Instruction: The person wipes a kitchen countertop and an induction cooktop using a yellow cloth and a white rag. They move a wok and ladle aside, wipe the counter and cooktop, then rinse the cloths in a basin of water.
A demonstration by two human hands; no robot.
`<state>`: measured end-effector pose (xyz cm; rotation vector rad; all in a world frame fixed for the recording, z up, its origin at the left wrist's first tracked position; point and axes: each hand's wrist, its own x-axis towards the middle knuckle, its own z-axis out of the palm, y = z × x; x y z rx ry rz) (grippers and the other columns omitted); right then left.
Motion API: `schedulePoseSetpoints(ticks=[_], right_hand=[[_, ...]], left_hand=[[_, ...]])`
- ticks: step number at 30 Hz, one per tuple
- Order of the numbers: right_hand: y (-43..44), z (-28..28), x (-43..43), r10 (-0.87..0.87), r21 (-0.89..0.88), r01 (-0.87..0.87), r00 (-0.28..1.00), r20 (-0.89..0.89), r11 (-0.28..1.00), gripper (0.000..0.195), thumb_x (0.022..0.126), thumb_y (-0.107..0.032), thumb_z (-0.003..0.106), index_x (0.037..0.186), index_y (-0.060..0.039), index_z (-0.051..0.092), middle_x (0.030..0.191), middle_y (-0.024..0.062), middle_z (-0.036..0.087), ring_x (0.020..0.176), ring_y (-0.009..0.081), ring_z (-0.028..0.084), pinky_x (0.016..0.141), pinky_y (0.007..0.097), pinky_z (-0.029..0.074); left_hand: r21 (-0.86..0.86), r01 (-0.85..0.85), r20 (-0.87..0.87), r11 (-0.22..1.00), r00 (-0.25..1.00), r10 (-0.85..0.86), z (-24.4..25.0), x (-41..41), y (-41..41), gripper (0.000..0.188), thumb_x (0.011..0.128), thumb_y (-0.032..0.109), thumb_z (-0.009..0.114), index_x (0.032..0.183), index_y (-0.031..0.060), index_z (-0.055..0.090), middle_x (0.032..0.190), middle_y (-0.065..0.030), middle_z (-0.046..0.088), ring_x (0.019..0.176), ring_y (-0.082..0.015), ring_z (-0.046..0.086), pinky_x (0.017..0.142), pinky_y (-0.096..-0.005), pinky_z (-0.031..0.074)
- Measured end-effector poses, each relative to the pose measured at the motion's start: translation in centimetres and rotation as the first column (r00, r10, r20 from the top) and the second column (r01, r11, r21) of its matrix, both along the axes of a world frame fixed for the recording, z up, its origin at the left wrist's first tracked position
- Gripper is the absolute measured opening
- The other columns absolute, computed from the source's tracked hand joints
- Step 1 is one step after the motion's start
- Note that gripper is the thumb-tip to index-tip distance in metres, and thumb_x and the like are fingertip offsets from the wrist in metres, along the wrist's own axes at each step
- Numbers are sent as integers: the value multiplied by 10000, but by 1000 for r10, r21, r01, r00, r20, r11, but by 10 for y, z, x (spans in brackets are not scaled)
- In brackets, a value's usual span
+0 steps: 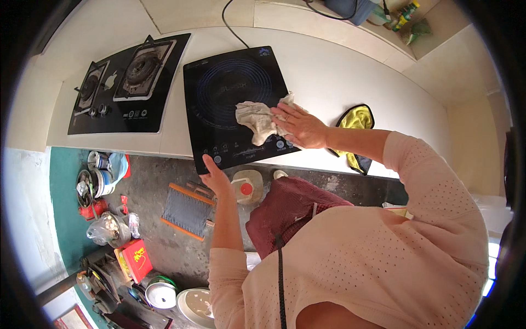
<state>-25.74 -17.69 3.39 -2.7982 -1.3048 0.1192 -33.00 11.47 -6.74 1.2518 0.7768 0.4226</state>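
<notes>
A black induction cooktop (234, 88) lies at an angle on the white counter, its near left corner reaching past the counter's front edge. My left hand (214, 177) grips that corner, thumb on top, fingers hidden beneath. With fingers spread flat, my right hand (302, 125) presses a crumpled off-white cloth (255, 119) onto the cooktop's right part, by the touch controls. A black cord (234, 28) leaves the cooktop's far edge. To the right, a yellow cloth with dark edging (358, 117) lies partly behind my right forearm.
Left of the cooktop is a two-burner gas hob (131, 86). A shelf (398, 37) with bottles and bags runs along the back. Below stand a plastic jug (247, 187), a small stool with a woven seat (187, 211), a red box (137, 261) and several basins and pots.
</notes>
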Motion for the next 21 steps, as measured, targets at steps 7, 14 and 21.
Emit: schedulePoseSetpoints(ticks=[7, 14, 21], right_hand=[[157, -14, 1, 95, 202, -112, 991, 92, 973, 554, 929, -320, 528, 1413, -69, 428, 1555, 146, 256, 1467, 294, 169, 1180, 489, 150], [39, 4, 1, 50, 75, -50, 999, 0, 996, 602, 934, -296, 541, 1442, -27, 361, 1554, 157, 245, 1449, 327, 199, 1165, 525, 167], [181, -13, 2, 166, 244, -211, 967, 193, 947, 567, 919, -338, 539, 1367, 1, 465, 1478, 196, 365, 1402, 343, 292, 1144, 500, 215]], left_hand=[[-8, -1, -30, 1000, 1000, 1, 13, 1, 3, 444, 889, 497, 647, 1101, 110, 594, 949, 40, 593, 720, -84, 489, 587, -273, 364], [-98, -9, 97, 995, 995, 19, 11, -1, -4, 387, 921, 415, 639, 1114, 83, 587, 1033, 8, 623, 839, -94, 572, 628, -266, 433], [-152, 63, 109, 986, 993, -46, 25, -6, -5, 612, 975, 498, 475, 1350, 15, 452, 1295, -103, 527, 1136, -214, 519, 935, -386, 407]])
